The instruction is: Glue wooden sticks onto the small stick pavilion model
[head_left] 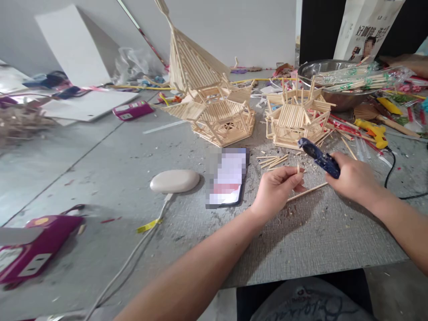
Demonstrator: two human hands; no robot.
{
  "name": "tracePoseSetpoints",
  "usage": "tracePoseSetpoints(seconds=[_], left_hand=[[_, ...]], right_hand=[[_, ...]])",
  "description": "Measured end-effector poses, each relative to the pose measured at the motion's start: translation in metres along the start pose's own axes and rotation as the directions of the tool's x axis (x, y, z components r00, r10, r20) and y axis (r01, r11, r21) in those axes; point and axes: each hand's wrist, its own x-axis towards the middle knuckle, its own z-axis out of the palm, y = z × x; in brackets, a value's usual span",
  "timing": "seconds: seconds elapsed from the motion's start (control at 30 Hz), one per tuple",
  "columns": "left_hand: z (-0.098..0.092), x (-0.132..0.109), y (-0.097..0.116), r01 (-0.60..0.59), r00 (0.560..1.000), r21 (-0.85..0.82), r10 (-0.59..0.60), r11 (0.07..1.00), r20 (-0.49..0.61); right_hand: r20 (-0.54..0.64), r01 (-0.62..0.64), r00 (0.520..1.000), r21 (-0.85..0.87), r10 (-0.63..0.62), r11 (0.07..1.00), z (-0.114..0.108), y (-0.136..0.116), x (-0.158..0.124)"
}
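Between the thumb and fingers of my left hand [279,187] is a short piece of wooden stick [298,169], held upright. My right hand [351,176] grips a dark blue hand tool [319,157], its head pointing up and left, a little apart from the stick piece. A longer stick [307,191] lies on the table between my hands. Several cut sticks [274,160] rest just behind my left hand. Farther back stand two stick structures, a larger one with a tall pointed roof [197,62] and a smaller one [296,118].
A phone [229,178] and a white oval device [174,181] with a cable lie left of my hands. A yellow glue gun [374,132] and a metal bowl [344,98] of wrapped sticks are at right. Purple power strips [47,240] sit at left.
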Motion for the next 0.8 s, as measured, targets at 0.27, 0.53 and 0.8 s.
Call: tracePoseSetpoints(seconds=[0.27, 0.53, 0.8], left_hand=[[0.0, 0.001, -0.001, 0.03, 0.999, -0.031, -0.03, 0.999, 0.011], [0.0, 0.008, 0.007, 0.031, 0.997, 0.066, -0.026, 0.997, -0.073], [-0.003, 0.045, 0.033, -0.105, 0.976, 0.6, 0.197, 0.793, -0.09]], right_hand=[[0.029, 0.08, 0.996, -0.078, -0.078, 0.994, 0.013, 0.023, 0.011], [0.156, 0.069, 0.986, -0.12, -0.05, 0.99, 0.021, 0.027, 0.012], [0.191, 0.118, 0.978, -0.151, -0.088, 0.981, 0.025, 0.027, 0.009]])
